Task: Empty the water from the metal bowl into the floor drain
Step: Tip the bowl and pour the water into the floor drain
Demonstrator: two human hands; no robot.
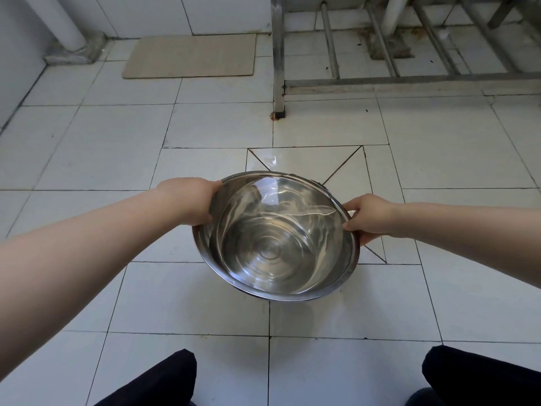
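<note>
A round metal bowl (275,247) holds clear water and is tilted away from me, its far rim lower. My left hand (190,200) grips its left rim and my right hand (370,218) grips its right rim. The bowl hangs over a square of floor tiles cut with diagonal seams (345,165). A thin wet streak (270,161) shines on the tile just beyond the far rim. The drain itself is hidden under the bowl.
White floor tiles all around. A steel table leg (278,68) and low rails (409,80) stand at the back right. A beige mat (193,55) lies by the back wall, a white pipe (64,27) at the far left. My dark-trousered knees (164,379) are at the bottom.
</note>
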